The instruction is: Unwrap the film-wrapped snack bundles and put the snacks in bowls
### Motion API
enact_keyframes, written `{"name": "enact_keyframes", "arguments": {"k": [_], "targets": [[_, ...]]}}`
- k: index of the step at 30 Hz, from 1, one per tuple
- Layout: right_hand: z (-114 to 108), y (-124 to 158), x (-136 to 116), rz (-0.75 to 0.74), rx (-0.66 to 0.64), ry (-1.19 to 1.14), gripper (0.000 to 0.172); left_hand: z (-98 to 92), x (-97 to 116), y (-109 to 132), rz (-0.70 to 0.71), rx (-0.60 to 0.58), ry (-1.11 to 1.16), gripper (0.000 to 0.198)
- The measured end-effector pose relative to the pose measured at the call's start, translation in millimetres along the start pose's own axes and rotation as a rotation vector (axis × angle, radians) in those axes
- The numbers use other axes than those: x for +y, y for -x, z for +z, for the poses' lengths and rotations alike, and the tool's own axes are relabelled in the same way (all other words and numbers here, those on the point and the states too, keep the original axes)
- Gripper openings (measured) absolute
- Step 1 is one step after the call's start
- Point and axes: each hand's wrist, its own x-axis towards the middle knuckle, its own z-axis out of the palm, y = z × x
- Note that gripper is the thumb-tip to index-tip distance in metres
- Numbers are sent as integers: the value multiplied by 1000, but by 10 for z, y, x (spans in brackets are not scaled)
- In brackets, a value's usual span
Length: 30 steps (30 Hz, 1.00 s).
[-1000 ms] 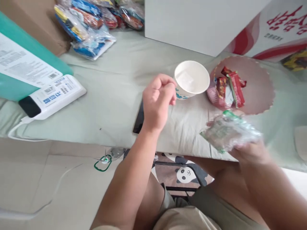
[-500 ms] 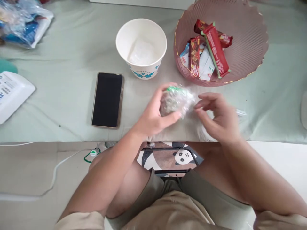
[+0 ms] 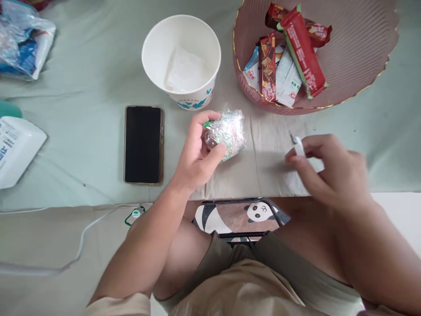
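Note:
My left hand (image 3: 200, 151) is closed around a small packet in crinkled clear plastic (image 3: 230, 131), with green showing at its edges. It holds the packet above the table's front part, just below the white paper cup (image 3: 194, 100). My right hand (image 3: 332, 169), slightly blurred, is apart from the packet, to its right. Between its thumb and fingers is a small white cutter (image 3: 298, 147) with a short grey metal tip pointing up and left. Most of the cutter is hidden by the fingers.
A pink ribbed bowl (image 3: 358, 52) with red snack bars (image 3: 302, 52) stands at the back right. A phone (image 3: 144, 145) lies left of my left hand. Farther left are a white bottle (image 3: 19, 149) and a plastic bag (image 3: 26, 48). The cloth-covered table ends at its front edge.
My right hand has moved right, away from the packet, and the white cutter now shows in it. My left hand, still gripping the packet, has shifted slightly left. The camera view has shifted too.

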Motion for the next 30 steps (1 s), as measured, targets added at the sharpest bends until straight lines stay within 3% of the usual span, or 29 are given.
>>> {"name": "enact_keyframes", "arguments": {"k": [4, 8, 14, 18, 30], "targets": [[127, 45, -407, 118, -346, -707, 32, -1, -36, 55, 75, -64, -168, 52], [245, 27, -587, 300, -451, -1010, 47, -10, -78, 124, 158, -84, -339, 53], [319, -5, -598, 405, -478, -994, 48, -8, -104, 120, 252, -101, -390, 47], [322, -8, -619, 442, -485, -977, 43, 21, -102, 105, 190, -78, -337, 50], [368, 66, -616, 334, -524, -740, 39, 61, -50, 63, 9, 179, 13, 60]]}}
